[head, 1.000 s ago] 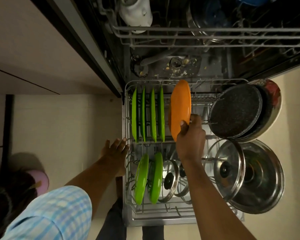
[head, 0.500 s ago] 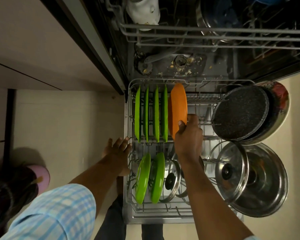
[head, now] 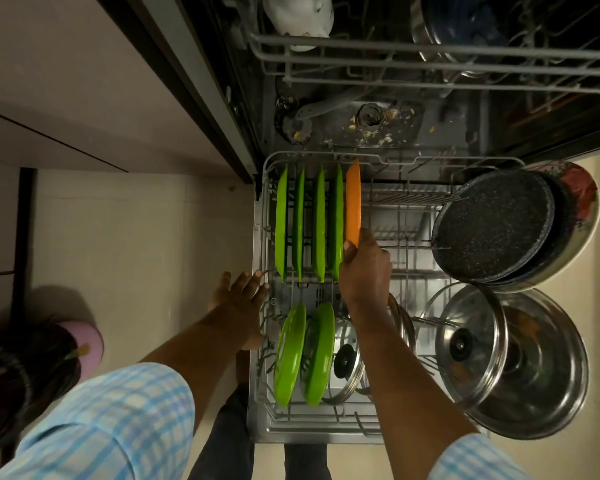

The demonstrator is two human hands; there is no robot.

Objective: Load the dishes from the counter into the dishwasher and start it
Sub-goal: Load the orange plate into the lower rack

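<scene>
Open dishwasher, lower rack pulled out over the floor. At the rack's 4 o'clock, two steel lids on edge; at 2 o'clock, a speckled black pan on edge. At 11 o'clock, a row of four green plates, upright; two more green plates lean at 7 o'clock, w/ a glass lid beside them. Orange plate stands upright just right of the row. Right hand pinches its near rim, thumb & fingers curled. Left hand: fingers straight, slightly spread, tips at the rack's left rim; contact unclear.
</scene>
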